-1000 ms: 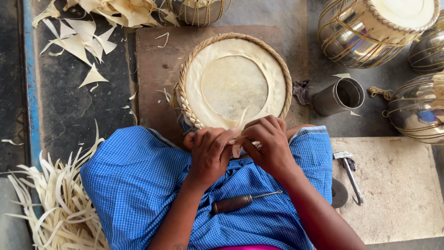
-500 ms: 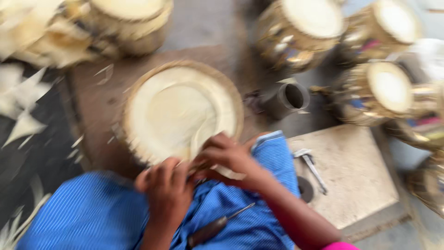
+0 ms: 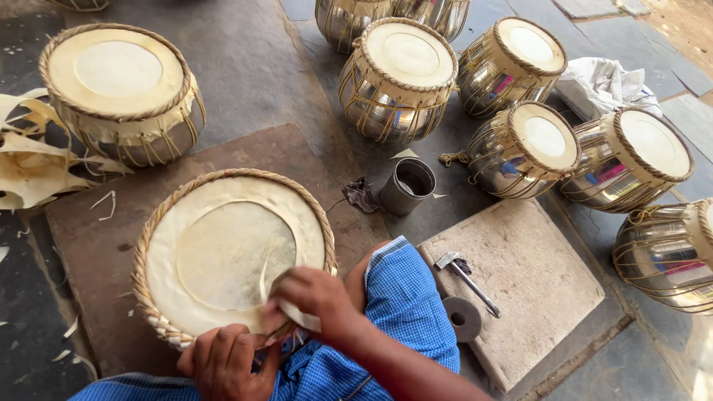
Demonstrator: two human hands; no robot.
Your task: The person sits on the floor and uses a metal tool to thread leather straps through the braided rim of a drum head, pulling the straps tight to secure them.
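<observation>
A round drum head (image 3: 223, 245) of pale hide with a braided rim lies on a brown slab in front of me. My right hand (image 3: 316, 297) pinches a thin pale hide strip (image 3: 301, 315) at the near rim. My left hand (image 3: 226, 362) grips the braided edge just below it. Blue checked cloth (image 3: 401, 312) covers my lap under both hands.
Several shiny metal drums (image 3: 397, 78) with laced hide tops stand at the back and right. A metal cup (image 3: 407, 186) sits beside the slab. A small hammer (image 3: 468, 278) and a disc lie on a stone block (image 3: 535, 297). Hide scraps (image 3: 30, 163) lie at left.
The view has swung right and up, bringing the metal drums into sight. My hands have shifted from my lap to the drum head's near rim.
</observation>
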